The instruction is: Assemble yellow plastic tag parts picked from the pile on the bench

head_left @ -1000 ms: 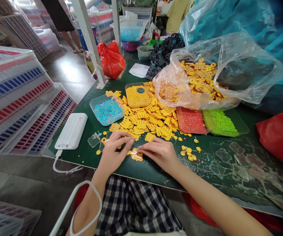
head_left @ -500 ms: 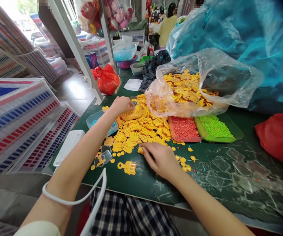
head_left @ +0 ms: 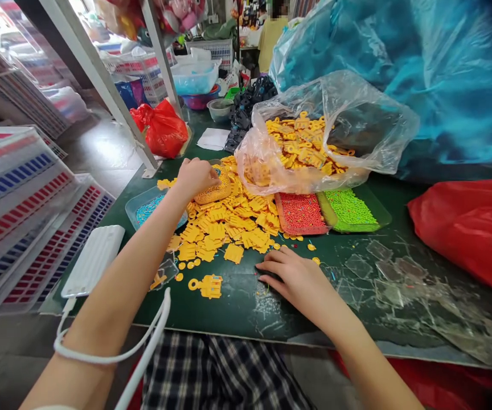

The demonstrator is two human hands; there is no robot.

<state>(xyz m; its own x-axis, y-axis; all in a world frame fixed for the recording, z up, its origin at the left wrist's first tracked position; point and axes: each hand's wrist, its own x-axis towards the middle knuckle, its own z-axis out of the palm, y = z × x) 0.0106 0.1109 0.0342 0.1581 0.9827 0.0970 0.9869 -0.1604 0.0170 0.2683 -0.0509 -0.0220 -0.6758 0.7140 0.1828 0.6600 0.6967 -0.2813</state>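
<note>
My left hand (head_left: 195, 177) reaches over the far side of the heap, its bunched fingertips at a small tray of yellow beads (head_left: 214, 191). Whether they pinch anything is hidden. My right hand (head_left: 291, 279) lies on the green table top (head_left: 246, 307), fingers apart and holding nothing, close to a few small yellow discs (head_left: 314, 261). A loose heap of flat yellow plastic pieces (head_left: 224, 228) fills the table's middle. Nearer me lies one yellow piece with a ring (head_left: 205, 286). A clear bag of yellow pieces (head_left: 301, 148) slumps behind.
Trays of blue (head_left: 152, 208), red (head_left: 300, 213) and green beads (head_left: 348, 210) flank the heap. A white power bank (head_left: 93, 261) lies at the left edge, its cable looped around my left wrist. Clear plastic scraps (head_left: 378, 273) cover the right side, beside a red bag (head_left: 468, 233).
My left hand has moved from the front of the table to the yellow bead tray. My right hand has left the ringed yellow piece and now rests further right.
</note>
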